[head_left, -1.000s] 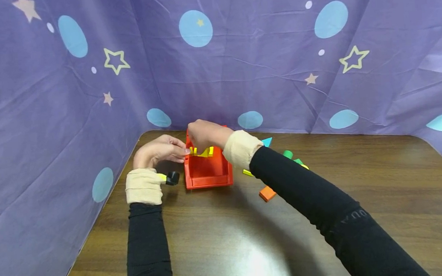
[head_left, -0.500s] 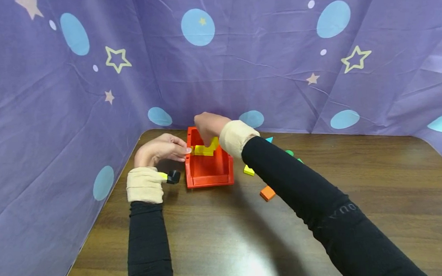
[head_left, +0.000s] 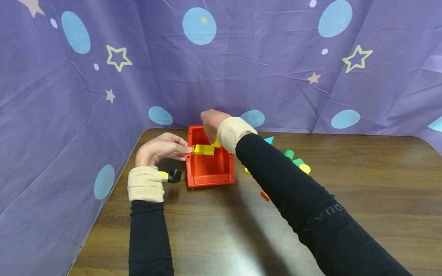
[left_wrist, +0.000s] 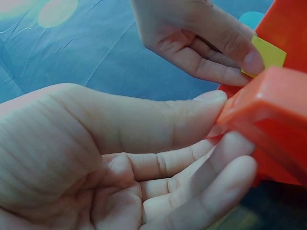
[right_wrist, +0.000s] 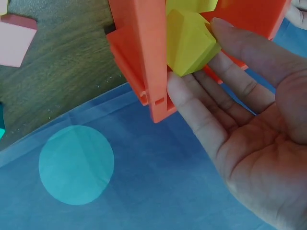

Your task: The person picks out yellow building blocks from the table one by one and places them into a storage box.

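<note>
Bin (head_left: 211, 180): one; yellow blocks (right_wrist: 189, 43) inside: two; right fingers (right_wrist: 195, 108) pinch one

We find one piece of lettering, in the head view: small grey print (head_left: 328, 212) on the black right sleeve (head_left: 298, 192), its line slanting up toward the right. We read two capitals, O followed by U. Just left of the O we note a further angular mark, too faint to identify. We cannot tell whether the print is a word or a brand.
</note>
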